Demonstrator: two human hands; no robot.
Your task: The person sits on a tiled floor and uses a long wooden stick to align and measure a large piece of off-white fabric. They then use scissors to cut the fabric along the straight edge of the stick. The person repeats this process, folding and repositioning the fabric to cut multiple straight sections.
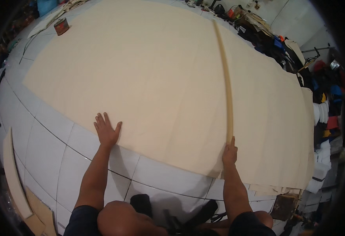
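A large cream sheet (152, 74), cloth or thin foam, lies spread over the floor. My left hand (107, 129) rests on it near its front edge, palm down with fingers spread. A long wooden strip (225, 70) lies across the sheet from its far edge toward me, looking bowed through the lens. At the strip's near end, my right hand (230, 152) has its fingers closed on the wood. A reddish-brown tin (61, 26) stands at the sheet's far left corner.
White floor tiles (86, 137) show around the sheet. Cream boards (16, 177) lie at the lower left. Piled dark cloths and tools (266, 41) line the far right; white folded pieces (321, 157) stack at the right. Near my feet lie scissors (218, 217). A brown box (284, 206) sits lower right.
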